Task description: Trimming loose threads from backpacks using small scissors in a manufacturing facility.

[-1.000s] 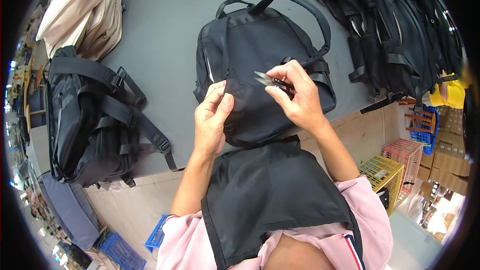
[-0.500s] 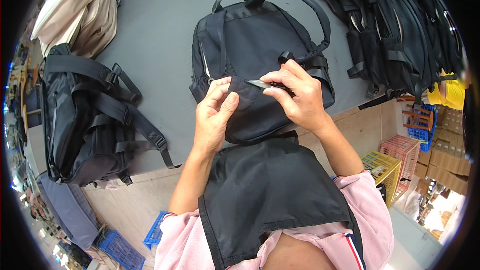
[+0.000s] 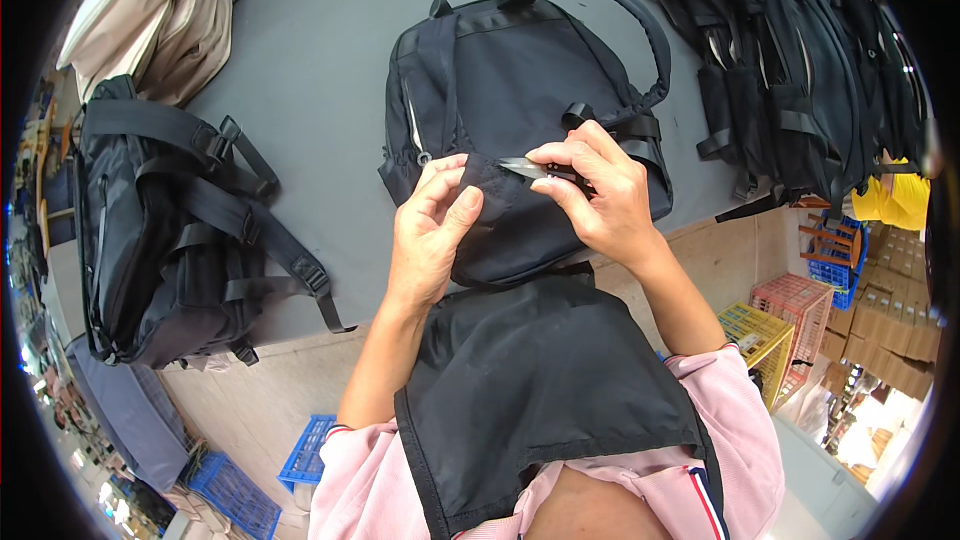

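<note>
A black backpack (image 3: 530, 70) lies on the grey table, its strap side up, top handle away from me. My left hand (image 3: 428, 235) pinches a dark fabric piece (image 3: 487, 178) at the lower end of a shoulder strap, between thumb and fingers. My right hand (image 3: 607, 192) grips small thread snips (image 3: 518, 167) with silvery blades and a dark handle, mostly hidden by the fingers. The blade tips point left, close against the held fabric. Any thread there is too small to make out. A pale zip (image 3: 412, 120) runs along the bag's left side.
Another black backpack (image 3: 150, 240) with buckled straps lies at the left, below beige bags (image 3: 150, 20). Several black backpacks (image 3: 790, 70) are piled at the right. Yellow (image 3: 752, 335) and pink (image 3: 795, 300) crates stand beyond the table's front edge, near cartons. A blue crate (image 3: 308, 452) is lower left.
The view has shifted slightly. Both hands keep nearly the same place on the backpack, and the snips' blades show a little more broadly beside the fabric.
</note>
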`<state>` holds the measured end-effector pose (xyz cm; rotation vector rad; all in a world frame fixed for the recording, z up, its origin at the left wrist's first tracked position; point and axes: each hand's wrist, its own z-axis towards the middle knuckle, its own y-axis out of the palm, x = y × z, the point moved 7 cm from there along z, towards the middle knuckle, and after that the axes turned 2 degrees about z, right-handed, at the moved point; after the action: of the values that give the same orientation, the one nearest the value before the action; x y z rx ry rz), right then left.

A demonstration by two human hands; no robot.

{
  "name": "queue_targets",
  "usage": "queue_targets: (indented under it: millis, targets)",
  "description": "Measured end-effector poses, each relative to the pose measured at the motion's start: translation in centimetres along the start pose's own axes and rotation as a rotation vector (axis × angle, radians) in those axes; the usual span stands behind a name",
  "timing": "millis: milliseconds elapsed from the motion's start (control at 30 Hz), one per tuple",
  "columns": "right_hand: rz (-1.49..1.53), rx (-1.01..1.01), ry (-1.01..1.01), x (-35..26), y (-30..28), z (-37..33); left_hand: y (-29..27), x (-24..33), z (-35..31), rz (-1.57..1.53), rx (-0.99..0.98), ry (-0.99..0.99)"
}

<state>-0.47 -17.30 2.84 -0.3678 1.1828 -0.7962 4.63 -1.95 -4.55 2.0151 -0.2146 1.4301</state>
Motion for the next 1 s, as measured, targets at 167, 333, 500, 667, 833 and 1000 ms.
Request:
queue_targets:
  millis: [167, 333, 500, 667, 833, 1000]
  targets:
    - [-0.006, -0.067, 0.026, 0.2, 0.7, 0.3, -0.1, -0.2, 0.1, 0.001, -0.004, -0.013]
    - [0.013, 0.002, 0.001, 0.6, 0.7, 0.3, -0.3, -0.3, 0.4, -0.022, 0.009, -0.029]
    - [0.042, -0.072, 0.075, 1.0, 1.4, 0.6, -0.4, -0.3, 0.8, -0.025, 0.008, -0.021]
    - [0.155, -0.06, 0.13, 2.7, 2.0, 0.7, -0.3, -0.9, 1.1, -0.007, -0.026, -0.038]
    - [0.44, 0.006, 0.442, 6.0, 1.5, 2.0, -1.4, -1.3, 1.7, 0.054, 0.055, -0.062]
    - [0.412, -0.042, 0.385, 4.0, 3.0, 2.1, -2.7, -0.5, 3.9, -0.048, 0.161, -0.006]
